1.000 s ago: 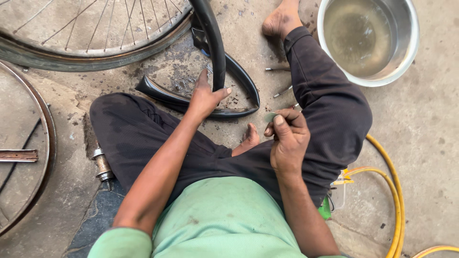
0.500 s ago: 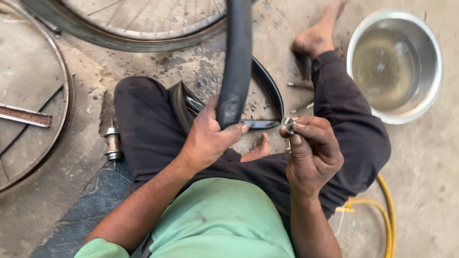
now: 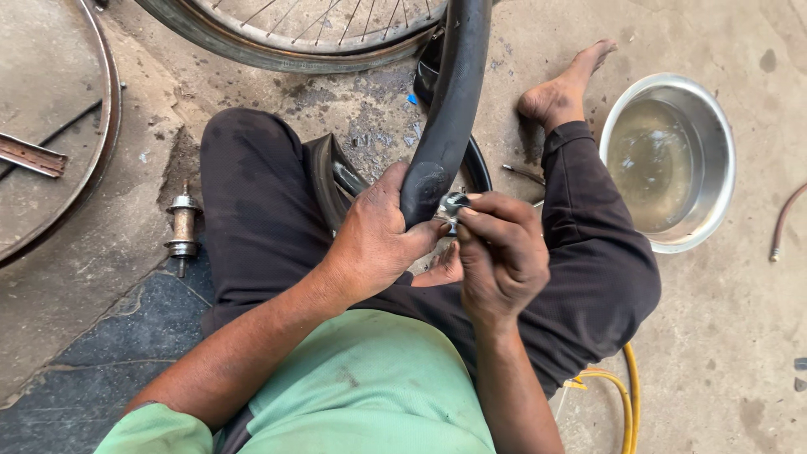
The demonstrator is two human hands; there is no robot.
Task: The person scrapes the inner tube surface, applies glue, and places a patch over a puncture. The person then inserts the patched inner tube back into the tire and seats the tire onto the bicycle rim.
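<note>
I sit cross-legged on a concrete floor. My left hand point(image 3: 380, 238) grips a black rubber inner tube point(image 3: 450, 92) that rises from my lap to the top of the view. My right hand point(image 3: 498, 250) pinches a small metal valve piece point(image 3: 451, 204) against the tube right beside the left hand's fingers. The tube's lower loop point(image 3: 332, 181) curls over my left thigh.
A spoked bicycle wheel point(image 3: 286, 38) lies ahead, a bare rim point(image 3: 105, 126) at the left. A metal hub point(image 3: 182, 227) stands by my left knee. A steel basin of water point(image 3: 668, 160) sits at the right, a yellow hose point(image 3: 626, 403) behind my right leg.
My left hand has pulled the tube up from the floor toward my lap and closed on it. My right hand has brought the metal piece up to the tube.
</note>
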